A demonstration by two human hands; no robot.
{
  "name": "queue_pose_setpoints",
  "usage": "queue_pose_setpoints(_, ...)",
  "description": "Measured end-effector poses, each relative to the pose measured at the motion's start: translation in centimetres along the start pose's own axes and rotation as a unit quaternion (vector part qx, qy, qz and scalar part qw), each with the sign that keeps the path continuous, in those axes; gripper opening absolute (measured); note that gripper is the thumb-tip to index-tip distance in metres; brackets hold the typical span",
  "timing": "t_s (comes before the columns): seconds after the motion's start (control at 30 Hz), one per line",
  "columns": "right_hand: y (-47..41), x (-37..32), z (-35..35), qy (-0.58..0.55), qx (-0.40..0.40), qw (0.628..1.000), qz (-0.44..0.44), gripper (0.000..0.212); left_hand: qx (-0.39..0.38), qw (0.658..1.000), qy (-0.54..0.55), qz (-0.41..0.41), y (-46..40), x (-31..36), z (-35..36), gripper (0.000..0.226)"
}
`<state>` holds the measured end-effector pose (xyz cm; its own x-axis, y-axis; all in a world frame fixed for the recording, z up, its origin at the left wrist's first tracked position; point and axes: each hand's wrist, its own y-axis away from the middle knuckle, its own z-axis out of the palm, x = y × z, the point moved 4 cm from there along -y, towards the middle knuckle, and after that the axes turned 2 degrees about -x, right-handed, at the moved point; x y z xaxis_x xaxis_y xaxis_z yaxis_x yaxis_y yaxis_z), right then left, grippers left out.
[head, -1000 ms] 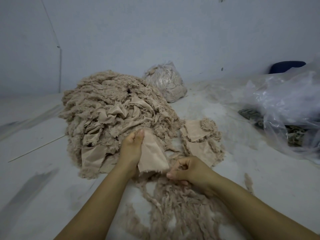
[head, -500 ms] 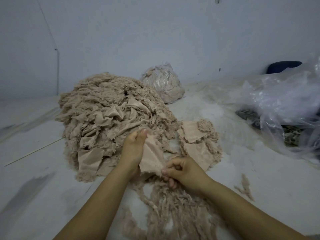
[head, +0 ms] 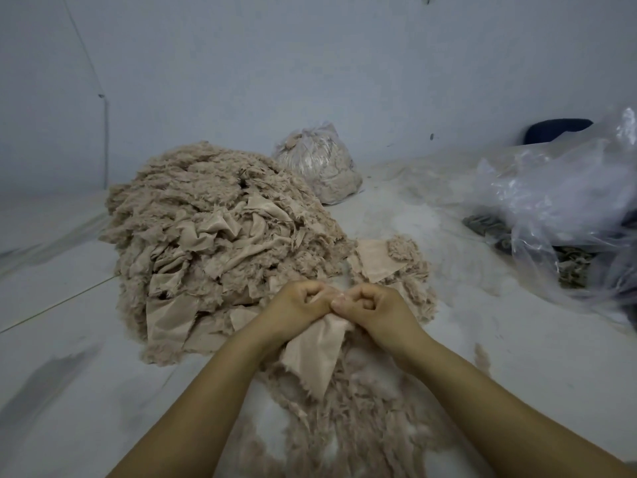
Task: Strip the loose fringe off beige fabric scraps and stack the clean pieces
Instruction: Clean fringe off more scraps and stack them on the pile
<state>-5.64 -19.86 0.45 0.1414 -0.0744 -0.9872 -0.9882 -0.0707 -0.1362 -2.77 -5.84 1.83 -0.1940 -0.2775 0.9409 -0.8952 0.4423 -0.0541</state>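
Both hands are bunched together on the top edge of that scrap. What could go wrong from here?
1. The left hand and right hand pinch the scrap almost at one spot, so a hard pull may tear cloth instead of fringe.
2. The scrap hangs over the stripped fringe on the floor and may pick fluff up again.
3. The clean pieces lie right beside the unsorted heap; the two could mix.
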Motion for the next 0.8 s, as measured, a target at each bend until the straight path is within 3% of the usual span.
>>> queue_pose_setpoints(0.07, -0.1, 0.3, -1.5, -0.028, 0.057, 0.998, 0.0, 0.018, 0.021, 0.998, 0.055, -0.035, -0.5, -0.7, -0.4, 0.01)
queue_pose_setpoints(0.27, -1.2, 1.8, -7.1, -0.052, 0.192, 0.979, 0.034, 0.023, 0.122, 0.971, 0.185, -0.087, -2.6, -1.7, -0.1, 0.009)
queue_pose_setpoints(0.43, -1.2, 3.8, -10.5, 0.07, 0.294, 0.951, 0.065, 0.024, 0.183, 0.954, 0.225, -0.079, -4.3, -2.0, 0.2, 0.012)
queue_pose_setpoints(0.5, -0.8, 4.2, -11.1, 0.13, 0.317, 0.936, 0.079, 0.022, 0.182, 0.967, 0.158, -0.08, -3.9, -2.7, -0.8, 0.013)
queue_pose_setpoints(0.6, -0.6, 3.3, -10.0, 0.218, 0.312, 0.924, 0.023, 0.014, 0.206, 0.97, -0.119, -0.051, -2.9, -3.3, -3.1, 0.017)
queue_pose_setpoints(0.7, -0.9, 1.9, -6.0, 0.257, 0.184, 0.947, -0.056, 0.011, 0.239, 0.925, -0.296, -0.016, -1.4, -2.9, -5.1, 0.016)
queue_pose_setpoints(0.8, -0.9, 1.2, -1.6, 0.247, 0.058, 0.965, -0.074, 0.016, 0.24, 0.917, -0.312, -0.06, 0.0, -2.9, -7.0, 0.033)
